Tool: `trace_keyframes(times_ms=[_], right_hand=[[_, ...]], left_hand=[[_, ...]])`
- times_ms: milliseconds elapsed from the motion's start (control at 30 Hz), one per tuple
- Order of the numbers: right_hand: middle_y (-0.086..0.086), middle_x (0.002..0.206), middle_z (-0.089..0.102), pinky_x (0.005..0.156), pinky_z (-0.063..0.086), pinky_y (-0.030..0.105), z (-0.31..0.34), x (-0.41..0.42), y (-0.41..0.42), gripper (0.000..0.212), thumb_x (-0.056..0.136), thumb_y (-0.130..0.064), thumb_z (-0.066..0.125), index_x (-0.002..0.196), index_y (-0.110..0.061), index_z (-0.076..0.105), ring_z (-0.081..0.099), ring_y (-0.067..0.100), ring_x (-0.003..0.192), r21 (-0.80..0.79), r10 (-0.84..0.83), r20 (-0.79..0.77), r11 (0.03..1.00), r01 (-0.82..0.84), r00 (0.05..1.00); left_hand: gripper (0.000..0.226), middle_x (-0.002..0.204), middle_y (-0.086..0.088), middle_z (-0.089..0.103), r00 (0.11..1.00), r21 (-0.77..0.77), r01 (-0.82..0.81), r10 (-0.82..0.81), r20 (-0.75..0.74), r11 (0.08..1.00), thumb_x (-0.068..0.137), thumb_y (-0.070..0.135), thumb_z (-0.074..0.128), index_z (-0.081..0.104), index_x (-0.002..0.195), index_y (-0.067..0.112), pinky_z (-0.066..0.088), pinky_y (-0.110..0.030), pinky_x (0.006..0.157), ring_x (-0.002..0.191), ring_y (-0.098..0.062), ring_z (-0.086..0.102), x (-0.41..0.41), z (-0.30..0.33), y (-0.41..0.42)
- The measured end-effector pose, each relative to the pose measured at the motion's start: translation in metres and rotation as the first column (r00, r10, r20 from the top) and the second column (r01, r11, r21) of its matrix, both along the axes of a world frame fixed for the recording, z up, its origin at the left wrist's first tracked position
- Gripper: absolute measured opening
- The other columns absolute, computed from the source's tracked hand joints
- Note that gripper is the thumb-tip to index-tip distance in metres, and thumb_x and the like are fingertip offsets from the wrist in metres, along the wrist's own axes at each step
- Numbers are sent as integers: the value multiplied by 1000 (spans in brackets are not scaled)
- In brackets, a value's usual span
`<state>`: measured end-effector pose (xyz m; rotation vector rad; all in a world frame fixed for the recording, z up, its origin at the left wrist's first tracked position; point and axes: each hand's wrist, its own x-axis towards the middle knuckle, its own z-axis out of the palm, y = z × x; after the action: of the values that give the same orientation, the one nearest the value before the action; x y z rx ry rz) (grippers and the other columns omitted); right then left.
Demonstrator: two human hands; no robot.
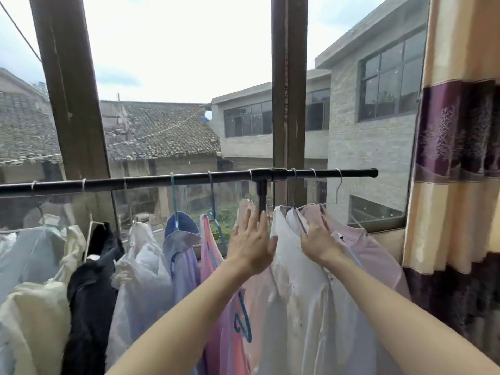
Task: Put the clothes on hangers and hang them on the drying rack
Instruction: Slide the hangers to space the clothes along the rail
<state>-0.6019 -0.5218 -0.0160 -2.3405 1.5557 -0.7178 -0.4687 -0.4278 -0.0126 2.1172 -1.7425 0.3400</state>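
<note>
While the black rack pole (pixel 189 180) ends just short of the curtain (pixel 457 158) and is packed with clothes, your left hand (pixel 250 244) lies flat and open beside the white shirt (pixel 305 280), and your right hand (pixel 320 243) grips its metal hanger (pixel 299 221) by the pink shirt (pixel 373 253).

Matt black metal rail (pixel 162 180), thin wire hangers (pixel 336 190), sheer white cloth blouse (pixel 297 280), weathered wooden window frame (pixel 288 85).
</note>
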Motion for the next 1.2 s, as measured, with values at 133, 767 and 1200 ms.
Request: trace_keyframes(times_ms=[133, 767, 1200], right_hand=[[16, 119, 62, 101, 30, 47, -13, -8, -18, 63, 89, -10, 35, 147, -23, 14, 54, 35, 113, -111, 84, -21, 990, -86, 996], [17, 105, 65, 67, 38, 35, -11, -12, -29, 58, 90, -9, 32, 146, -13, 19, 61, 34, 94, -352, 229, -239, 885, -304, 944], [11, 119, 57, 89, 39, 37, 12, -60, -62, 31, 93, -17, 36, 120, -13, 51, 49, 31, 116, -72, 76, -82, 994, -82, 994]], left_hand=[[71, 156, -12, -14, 986, 82, -165, 166, -8, 983, 97, 40, 29, -8, 147, 4, -3, -39, 116, 144, -23, -15, -20, -12, -29], [69, 156, -9, -12, 963, 50, -262, 258, 72, 964, 96, 32, 33, -4, 148, 6, 1, -39, 119, 144, -21, -13, -16, -23, -42], [62, 158, -4, -7, 996, 79, -39, 32, 89, 996, 98, 48, 21, 2, 149, 19, 3, -43, 118, 145, -17, -9, -54, 2, -63]])
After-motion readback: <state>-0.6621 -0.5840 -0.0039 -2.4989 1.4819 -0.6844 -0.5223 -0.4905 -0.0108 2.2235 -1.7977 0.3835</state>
